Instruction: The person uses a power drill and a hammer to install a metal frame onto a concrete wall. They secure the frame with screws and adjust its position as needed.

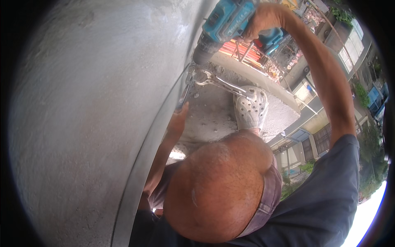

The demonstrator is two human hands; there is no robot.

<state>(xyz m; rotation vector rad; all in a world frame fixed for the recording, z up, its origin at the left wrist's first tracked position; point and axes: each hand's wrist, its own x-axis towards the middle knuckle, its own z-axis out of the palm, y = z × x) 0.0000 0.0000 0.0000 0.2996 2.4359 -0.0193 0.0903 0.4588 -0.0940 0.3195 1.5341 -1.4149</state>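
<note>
R hand [267,18], 1 o'clock, clamped round teal drill [230,20], 12-ish; L hand [177,120], 9-ish nr ctr, gripping metal tool [185,94]; ratchet wrench [226,85] at 1, below drill.

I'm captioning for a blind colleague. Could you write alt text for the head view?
A person's right grip holds a teal power tool close to a grey wall. The left grip holds a slim tool with a metal shaft, near a silver ratchet-like tool and a pale clog with holes.
</note>
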